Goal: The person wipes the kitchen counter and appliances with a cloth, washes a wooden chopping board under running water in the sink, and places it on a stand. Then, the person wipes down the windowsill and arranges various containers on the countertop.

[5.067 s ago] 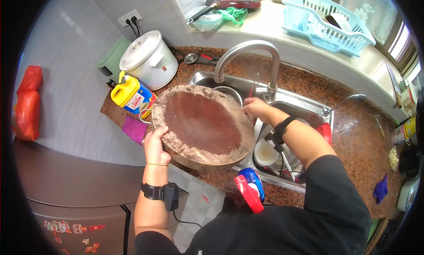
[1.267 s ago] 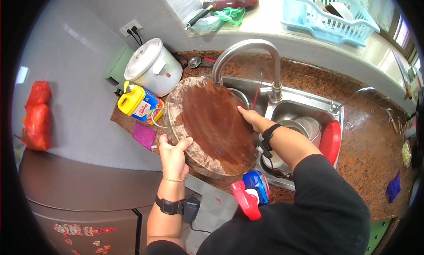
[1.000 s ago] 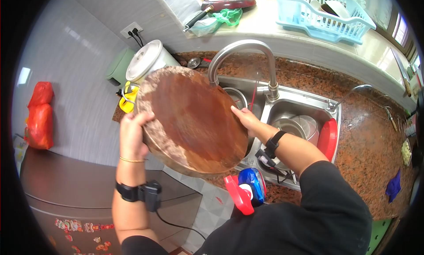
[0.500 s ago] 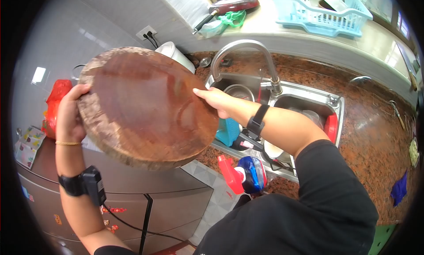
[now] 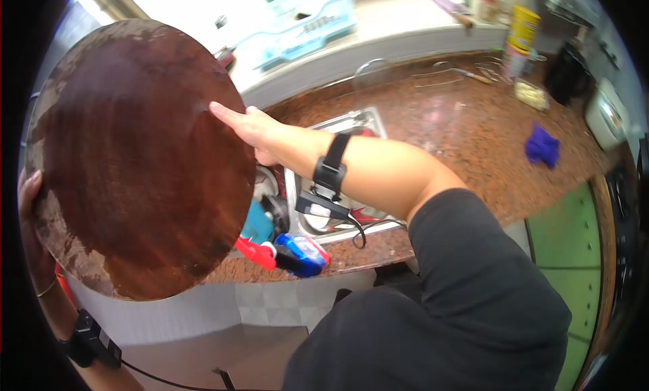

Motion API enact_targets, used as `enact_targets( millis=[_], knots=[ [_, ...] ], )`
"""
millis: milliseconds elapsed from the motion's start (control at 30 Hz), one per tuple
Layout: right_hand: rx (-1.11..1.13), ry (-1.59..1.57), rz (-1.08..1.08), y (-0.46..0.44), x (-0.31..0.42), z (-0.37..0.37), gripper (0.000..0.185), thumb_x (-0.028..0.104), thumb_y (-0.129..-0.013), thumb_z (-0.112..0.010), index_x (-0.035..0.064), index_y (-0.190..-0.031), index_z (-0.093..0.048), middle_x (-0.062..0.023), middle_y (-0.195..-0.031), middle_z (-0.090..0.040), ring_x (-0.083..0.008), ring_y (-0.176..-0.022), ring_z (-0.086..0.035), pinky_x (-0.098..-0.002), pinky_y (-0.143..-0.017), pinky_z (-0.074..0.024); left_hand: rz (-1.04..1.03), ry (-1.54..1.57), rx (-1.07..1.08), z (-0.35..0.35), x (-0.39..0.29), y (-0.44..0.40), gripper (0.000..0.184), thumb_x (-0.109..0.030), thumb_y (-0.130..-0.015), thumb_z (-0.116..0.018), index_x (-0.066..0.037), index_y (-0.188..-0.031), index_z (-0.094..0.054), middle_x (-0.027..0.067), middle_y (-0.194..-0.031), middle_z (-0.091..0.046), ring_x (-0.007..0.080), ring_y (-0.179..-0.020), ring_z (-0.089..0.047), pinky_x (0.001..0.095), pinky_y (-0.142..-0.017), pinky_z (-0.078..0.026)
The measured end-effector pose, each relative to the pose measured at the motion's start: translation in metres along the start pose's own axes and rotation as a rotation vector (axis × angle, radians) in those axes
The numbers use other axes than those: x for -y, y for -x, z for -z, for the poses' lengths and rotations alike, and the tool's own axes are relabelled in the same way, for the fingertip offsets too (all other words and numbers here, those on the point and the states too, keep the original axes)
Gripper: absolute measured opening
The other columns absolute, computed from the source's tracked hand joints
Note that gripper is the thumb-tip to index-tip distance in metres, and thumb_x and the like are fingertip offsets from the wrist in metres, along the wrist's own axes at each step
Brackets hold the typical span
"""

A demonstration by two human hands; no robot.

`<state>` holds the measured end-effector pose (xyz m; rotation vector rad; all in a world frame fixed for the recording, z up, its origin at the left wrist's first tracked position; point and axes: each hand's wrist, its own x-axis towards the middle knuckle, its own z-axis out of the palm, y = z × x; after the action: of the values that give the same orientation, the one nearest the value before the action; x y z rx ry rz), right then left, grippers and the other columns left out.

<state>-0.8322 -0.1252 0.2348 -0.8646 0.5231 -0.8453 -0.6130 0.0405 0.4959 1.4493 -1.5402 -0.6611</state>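
A large round wooden board [image 5: 145, 168] with a dark brown face and a pale, rough rim fills the left of the head view, tilted up in the air. My left hand [image 5: 35, 218] grips its left edge, with the fingers partly behind it. At the upper right edge my right hand [image 5: 247, 128] holds it, index finger stretched over the face and the other fingers at the side. Behind and right of the board lies the metal sink [image 5: 376, 124], partly covered by it and my right forearm.
A spray bottle with a red head and blue body [image 5: 302, 254] is at the counter's front edge. The granite counter [image 5: 439, 134] bears a purple cloth [image 5: 542, 146] and a pale heap [image 5: 531, 95]. A blue dish rack [image 5: 307, 26] stands on the sill.
The board has been raised out of the sink area, leftward and closer to the camera, with both hands on it. The view has swung right, showing more counter and green cabinets.
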Motion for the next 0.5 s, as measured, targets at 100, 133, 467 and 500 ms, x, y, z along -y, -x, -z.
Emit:
enact_targets(
  millis=[100, 133, 467, 500],
  knots=[
    [-0.325, -0.012, 0.059, 0.061, 0.000, 0.021, 0.101, 0.052, -0.075, -0.066, -0.0047, -0.136, -0.010, -0.0264, -0.141, -0.021, -0.0362, -0.129, -0.027, -0.0561, -0.099, -0.0276, -0.232, -0.052, 0.057, -0.060, 0.003, -0.003, 0.040, -0.021, -0.080, -0.054, -0.001, -0.114, -0.050, 0.0038, -0.102, -0.056, 0.0133, -0.094, -0.054, 0.0257, -0.088, -0.040],
    [-0.504, -0.012, 0.061, 0.071, -0.007, 0.034, 0.099, 0.049, -0.075, -0.066, -0.0041, -0.136, -0.009, -0.0248, -0.140, -0.023, -0.0352, -0.128, -0.030, -0.0539, -0.096, -0.0339, -0.258, -0.077, 0.139, -0.090, -0.005, 0.003, 0.040, -0.020, -0.079, -0.054, -0.001, -0.114, -0.049, 0.0046, -0.104, -0.056, 0.0138, -0.094, -0.053, 0.0254, -0.089, -0.039],
    [-0.537, -0.600, 0.526, 0.206, -0.018, 0.186, 0.068, 0.013, -0.077, -0.070, 0.0102, -0.127, -0.024, -0.0134, -0.131, -0.034, -0.0311, -0.119, -0.041, -0.0526, -0.092, -0.0427, -0.424, -0.149, 0.312, -0.280, -0.041, -0.010, 0.048, -0.018, -0.068, -0.074, 0.005, -0.103, -0.051, 0.0069, -0.086, -0.059, 0.0121, -0.078, -0.055, 0.0232, -0.074, -0.044],
    [-0.475, -0.425, 0.610, 0.217, 0.000, 0.216, 0.069, 0.008, -0.075, -0.070, 0.0102, -0.127, -0.024, -0.0130, -0.128, -0.038, -0.0296, -0.117, -0.043, -0.0503, -0.092, -0.0438, -0.458, -0.111, 0.332, -0.296, -0.052, -0.018, 0.047, -0.017, -0.067, -0.074, 0.005, -0.103, -0.052, 0.0067, -0.085, -0.059, 0.0123, -0.077, -0.055, 0.0233, -0.074, -0.044]
  ],
)
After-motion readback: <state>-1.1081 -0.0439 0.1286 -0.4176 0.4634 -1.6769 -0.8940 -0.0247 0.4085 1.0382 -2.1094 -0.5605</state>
